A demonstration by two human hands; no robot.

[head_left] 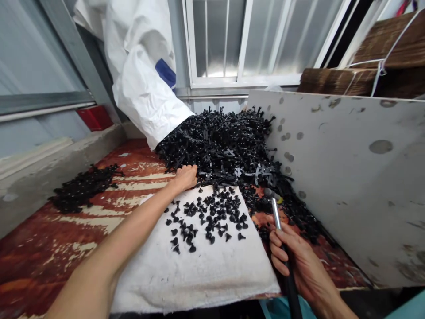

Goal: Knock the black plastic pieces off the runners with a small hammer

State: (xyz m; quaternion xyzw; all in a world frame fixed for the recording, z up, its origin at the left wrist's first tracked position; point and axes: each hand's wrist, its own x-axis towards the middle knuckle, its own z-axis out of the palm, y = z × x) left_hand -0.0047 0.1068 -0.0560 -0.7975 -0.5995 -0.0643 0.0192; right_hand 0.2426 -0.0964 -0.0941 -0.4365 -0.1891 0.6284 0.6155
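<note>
Black fasteners (219,146) against a white board (341,177), left fingers (190,173) resting on them, right fingers (278,250) clenched round a steel-tipped tool (276,213)

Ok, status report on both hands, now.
Left hand at edge of black plastic pile. Right hand gripping black-handled metal tool. Loose black pieces on white cloth.

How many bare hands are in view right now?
2: the left hand rests on the black plastic pile's edge; the right hand grips a metal-tipped tool. A hand inside the white sleeve may be hidden.
</note>
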